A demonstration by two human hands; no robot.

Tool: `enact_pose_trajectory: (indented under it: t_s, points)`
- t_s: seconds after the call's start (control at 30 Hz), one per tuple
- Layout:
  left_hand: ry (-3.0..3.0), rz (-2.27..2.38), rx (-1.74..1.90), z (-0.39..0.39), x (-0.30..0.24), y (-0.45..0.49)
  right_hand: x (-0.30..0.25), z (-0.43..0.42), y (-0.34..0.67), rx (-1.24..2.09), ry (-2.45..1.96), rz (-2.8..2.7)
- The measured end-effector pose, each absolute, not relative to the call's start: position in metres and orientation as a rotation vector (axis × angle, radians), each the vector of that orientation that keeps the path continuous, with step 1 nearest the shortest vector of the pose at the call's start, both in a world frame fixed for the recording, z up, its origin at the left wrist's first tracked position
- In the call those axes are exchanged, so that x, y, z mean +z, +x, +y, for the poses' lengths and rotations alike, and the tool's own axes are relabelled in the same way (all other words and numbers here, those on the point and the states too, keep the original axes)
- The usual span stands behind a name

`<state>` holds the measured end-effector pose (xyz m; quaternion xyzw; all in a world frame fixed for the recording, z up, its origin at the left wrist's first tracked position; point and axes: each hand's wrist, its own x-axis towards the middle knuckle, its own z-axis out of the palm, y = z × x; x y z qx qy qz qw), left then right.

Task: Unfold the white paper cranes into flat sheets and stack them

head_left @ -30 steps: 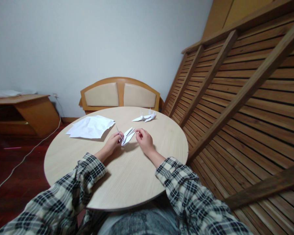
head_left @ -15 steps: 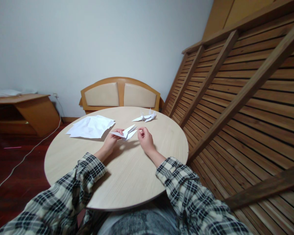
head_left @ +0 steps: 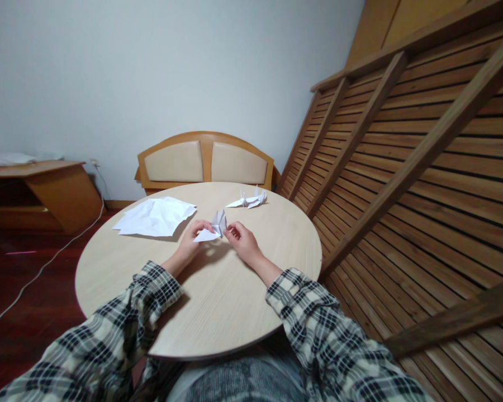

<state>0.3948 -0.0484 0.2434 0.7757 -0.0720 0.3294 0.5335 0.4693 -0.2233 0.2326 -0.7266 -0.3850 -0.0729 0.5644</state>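
Head view, only camera. Folded paper piece [head_left: 208,235] is held between the two hands, apparently just above the middle of the round worktop [head_left: 218,312]. Left hand [head_left: 196,233]: fingers closed on the piece, thumb on its upper side. Right hand [head_left: 242,241]: fingers curled, thumb and fingertips together at the piece's right end; cannot tell whether they pinch it or only touch.

Left grip probably steadies the body, leaving the right fingertips free for the flaps. Loose sheets [head_left: 155,218] lie to the left and two folded paper birds [head_left: 251,200] at the far right, likely so placed to leave working room.

Orientation: long axis roughly left to right; broad flap tapers to a tip leftward, slightly toward the person; narrower flaps stand up near the right end.
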Motion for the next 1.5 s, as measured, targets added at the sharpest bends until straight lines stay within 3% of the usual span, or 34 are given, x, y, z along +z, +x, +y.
enact_pose_trajectory:
  t_s: [0.53, 1.17, 1.5]
  points:
    - [1.728, -0.004, 0.488, -0.059, 0.250, 0.391, 0.231, -0.223, 0.475, -0.243, -1.771, -0.821]
    - [2.261, -0.140, 0.727, -0.055, 0.249, 0.393, 0.232, -0.225, 0.474, -0.200, -1.764, -0.923]
    - [2.019, 0.010, 0.781, -0.054, 0.248, 0.395, 0.227, -0.221, 0.479, -0.186, -1.693, -0.816]
